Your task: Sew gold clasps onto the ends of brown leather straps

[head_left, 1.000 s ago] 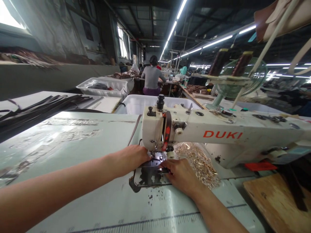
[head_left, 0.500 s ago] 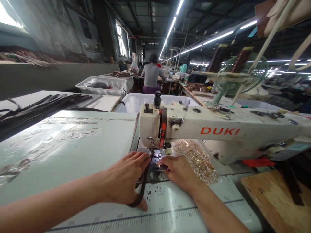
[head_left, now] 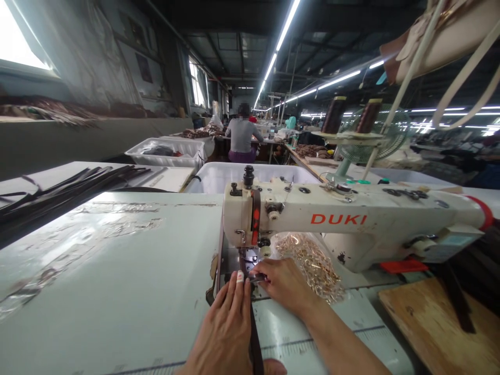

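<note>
My left hand (head_left: 230, 317) lies with its fingers stretched out flat in front of the sewing machine's needle area, a white wrap around one fingertip. A dark brown strap (head_left: 255, 338) runs along its index-finger side, between fingers and thumb, up towards the presser foot (head_left: 242, 255). My right hand (head_left: 287, 284) is closed, just right of the foot. Between its fingers is a small metal tool (head_left: 258, 278) that looks like thread snips, partly hidden. The white sewing machine (head_left: 297, 216) stands over both hands, a small light shining on its metal plate.
Behind my right hand lies a clear bag of gold-coloured metal fittings (head_left: 312, 263). Dark straps (head_left: 78, 190) are piled at the left. A white bin (head_left: 211, 172) stands behind the machine, and a wooden board (head_left: 422, 317) is at the lower right. A person (head_left: 242, 136) sits farther back.
My left hand has come back towards me and turned to point forward, its fingers now flat along the strap, which lies straighter. My right hand stays near the foot with the tool.
</note>
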Action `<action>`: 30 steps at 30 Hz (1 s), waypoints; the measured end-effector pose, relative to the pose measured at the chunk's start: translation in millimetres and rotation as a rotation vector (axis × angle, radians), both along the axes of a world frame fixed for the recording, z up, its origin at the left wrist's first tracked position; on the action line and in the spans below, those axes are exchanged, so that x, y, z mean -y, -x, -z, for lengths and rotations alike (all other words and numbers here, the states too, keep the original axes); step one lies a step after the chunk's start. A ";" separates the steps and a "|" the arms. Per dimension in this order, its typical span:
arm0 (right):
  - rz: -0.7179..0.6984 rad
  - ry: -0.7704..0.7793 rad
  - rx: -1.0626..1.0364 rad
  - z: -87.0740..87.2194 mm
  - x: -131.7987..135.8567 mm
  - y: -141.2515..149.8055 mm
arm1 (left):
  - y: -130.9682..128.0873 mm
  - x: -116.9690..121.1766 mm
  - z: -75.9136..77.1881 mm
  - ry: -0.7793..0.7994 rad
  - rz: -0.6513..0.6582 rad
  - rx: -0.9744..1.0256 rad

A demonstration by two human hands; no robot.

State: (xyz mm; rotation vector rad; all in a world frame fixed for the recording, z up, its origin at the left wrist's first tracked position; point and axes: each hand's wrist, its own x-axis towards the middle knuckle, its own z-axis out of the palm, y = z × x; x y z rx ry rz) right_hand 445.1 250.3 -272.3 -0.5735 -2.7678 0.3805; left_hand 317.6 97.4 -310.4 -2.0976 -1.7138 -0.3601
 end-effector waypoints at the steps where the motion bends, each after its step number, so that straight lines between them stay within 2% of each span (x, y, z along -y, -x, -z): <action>1: 0.003 0.001 -0.004 0.5 -0.4 0.2 | -0.8 2.2 2.9 0.001 0.008 -0.029; 6: 0.014 -0.007 -0.024 3.8 -3.3 1.2 | -12.6 16.8 13.3 0.043 -0.033 -0.177; 10: 0.022 -0.041 -0.039 8.4 -4.8 2.1 | -21.4 29.9 18.0 0.076 -0.108 -0.179; 15: 0.030 -0.114 -0.041 9.0 -1.9 1.8 | -23.4 37.1 5.7 0.234 -0.097 -0.109; 18: 0.030 -0.146 -0.035 8.0 0.9 1.6 | -26.0 38.4 -1.8 0.257 -0.111 -0.147; 21: 0.036 -0.157 -0.033 7.9 2.5 2.1 | -23.2 37.9 3.6 0.152 -0.114 -0.249; 26: 0.057 -0.146 -0.030 8.8 2.0 3.3 | -1.8 34.3 31.0 -0.153 -0.035 -0.349; 30: 0.052 -0.124 -0.043 10.6 0.0 2.8 | 7.6 29.8 49.1 -0.246 0.000 -0.354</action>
